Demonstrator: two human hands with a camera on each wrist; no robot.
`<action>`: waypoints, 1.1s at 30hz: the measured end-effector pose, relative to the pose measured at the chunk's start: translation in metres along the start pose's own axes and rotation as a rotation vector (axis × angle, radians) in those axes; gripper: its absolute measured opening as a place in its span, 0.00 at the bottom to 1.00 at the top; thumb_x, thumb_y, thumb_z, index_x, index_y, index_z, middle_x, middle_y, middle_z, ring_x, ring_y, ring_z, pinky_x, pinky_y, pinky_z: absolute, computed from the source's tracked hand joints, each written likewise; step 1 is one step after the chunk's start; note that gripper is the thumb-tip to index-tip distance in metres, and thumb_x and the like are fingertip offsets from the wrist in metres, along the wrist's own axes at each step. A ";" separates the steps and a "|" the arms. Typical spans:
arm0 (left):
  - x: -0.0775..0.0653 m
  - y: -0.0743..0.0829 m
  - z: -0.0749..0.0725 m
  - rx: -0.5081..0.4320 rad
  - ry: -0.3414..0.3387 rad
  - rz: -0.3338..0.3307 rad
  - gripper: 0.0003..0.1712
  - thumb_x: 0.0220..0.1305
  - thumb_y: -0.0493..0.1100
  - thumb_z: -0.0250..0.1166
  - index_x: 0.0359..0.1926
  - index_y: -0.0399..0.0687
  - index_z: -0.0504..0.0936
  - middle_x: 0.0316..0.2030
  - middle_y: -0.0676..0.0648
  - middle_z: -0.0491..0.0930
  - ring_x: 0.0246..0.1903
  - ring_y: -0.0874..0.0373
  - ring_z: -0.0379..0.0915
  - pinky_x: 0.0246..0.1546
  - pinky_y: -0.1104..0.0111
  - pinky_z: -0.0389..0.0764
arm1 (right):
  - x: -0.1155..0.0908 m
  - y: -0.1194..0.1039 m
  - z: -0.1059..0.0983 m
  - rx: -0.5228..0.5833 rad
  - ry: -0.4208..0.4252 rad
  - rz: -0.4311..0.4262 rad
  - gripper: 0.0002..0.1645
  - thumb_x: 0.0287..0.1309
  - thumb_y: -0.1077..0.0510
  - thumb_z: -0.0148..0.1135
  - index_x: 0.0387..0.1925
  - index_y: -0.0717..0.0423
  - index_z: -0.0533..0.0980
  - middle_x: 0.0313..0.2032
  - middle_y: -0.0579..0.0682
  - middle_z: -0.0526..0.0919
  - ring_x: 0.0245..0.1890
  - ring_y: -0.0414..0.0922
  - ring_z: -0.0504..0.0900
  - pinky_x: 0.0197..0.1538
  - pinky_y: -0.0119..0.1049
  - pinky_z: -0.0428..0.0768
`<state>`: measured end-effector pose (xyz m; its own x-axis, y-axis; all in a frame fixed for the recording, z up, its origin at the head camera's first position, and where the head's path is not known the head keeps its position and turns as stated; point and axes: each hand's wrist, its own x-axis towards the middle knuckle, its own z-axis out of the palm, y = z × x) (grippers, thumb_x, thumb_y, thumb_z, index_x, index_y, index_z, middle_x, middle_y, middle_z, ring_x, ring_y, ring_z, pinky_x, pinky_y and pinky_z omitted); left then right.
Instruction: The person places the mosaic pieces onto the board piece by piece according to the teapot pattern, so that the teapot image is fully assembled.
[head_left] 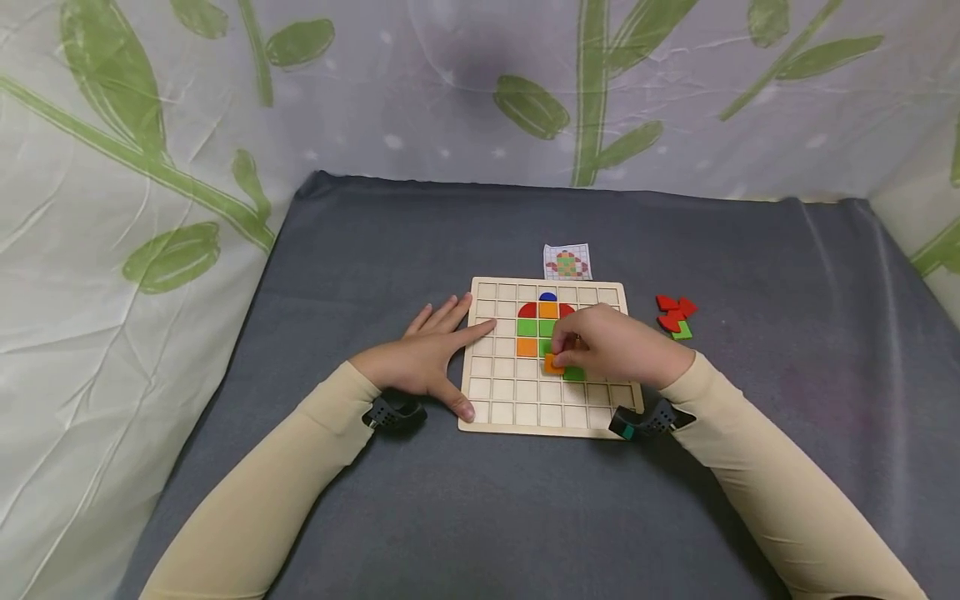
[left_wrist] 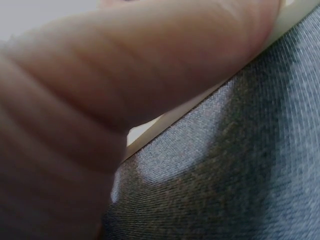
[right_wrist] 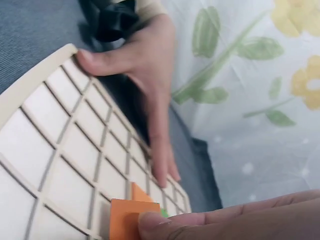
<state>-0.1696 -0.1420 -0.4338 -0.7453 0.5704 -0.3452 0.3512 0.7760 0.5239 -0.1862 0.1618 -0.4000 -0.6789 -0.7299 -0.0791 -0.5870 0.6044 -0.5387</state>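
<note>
A wooden grid board (head_left: 504, 413) lies on the dark cloth. My left hand (head_left: 416, 360) rests with spread fingers on its left edge, the thumb near the lower left corner. My right hand (head_left: 626, 348) pinches an orange square tile (right_wrist: 125, 222) between thumb and fingers, over the middle of the board. Set in the grid are a blue rounded tile (head_left: 548, 297), red curved tiles (head_left: 527, 311), green square tiles (head_left: 527, 327) and an orange square tile (head_left: 527, 347). The right hand hides part of the pattern. In the left wrist view, the left thumb (left_wrist: 165, 55) lies along the board's edge.
Behind the board lies a small printed card (head_left: 567, 262) with a coloured grid pattern. Several loose red tiles (head_left: 670, 322) and a green tile (head_left: 682, 331) lie in a heap to the right. A leaf-patterned curtain (head_left: 450, 92) hangs behind the cloth-covered table (head_left: 420, 217).
</note>
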 end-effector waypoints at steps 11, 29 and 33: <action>-0.001 0.001 -0.001 0.003 -0.004 -0.006 0.79 0.38 0.70 0.85 0.86 0.64 0.47 0.84 0.45 0.23 0.83 0.49 0.15 0.79 0.46 0.22 | 0.002 0.000 0.013 -0.042 0.023 -0.035 0.05 0.62 0.61 0.76 0.33 0.52 0.86 0.31 0.42 0.84 0.32 0.39 0.78 0.40 0.37 0.80; 0.002 0.000 0.001 0.008 -0.005 -0.009 0.80 0.37 0.72 0.85 0.86 0.66 0.47 0.84 0.47 0.22 0.83 0.50 0.15 0.79 0.48 0.22 | -0.044 0.034 -0.008 -0.072 0.143 0.186 0.04 0.61 0.58 0.76 0.37 0.51 0.86 0.32 0.42 0.85 0.31 0.40 0.79 0.36 0.37 0.79; 0.001 0.000 0.000 -0.004 -0.002 -0.013 0.81 0.37 0.71 0.86 0.86 0.65 0.47 0.84 0.47 0.22 0.83 0.50 0.15 0.79 0.48 0.22 | -0.056 0.043 -0.020 -0.153 0.152 0.263 0.07 0.61 0.57 0.76 0.38 0.54 0.85 0.34 0.46 0.84 0.34 0.43 0.78 0.39 0.42 0.79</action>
<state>-0.1704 -0.1414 -0.4347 -0.7489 0.5606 -0.3533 0.3394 0.7824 0.5221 -0.1821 0.2355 -0.4019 -0.8672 -0.4935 -0.0662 -0.4346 0.8151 -0.3831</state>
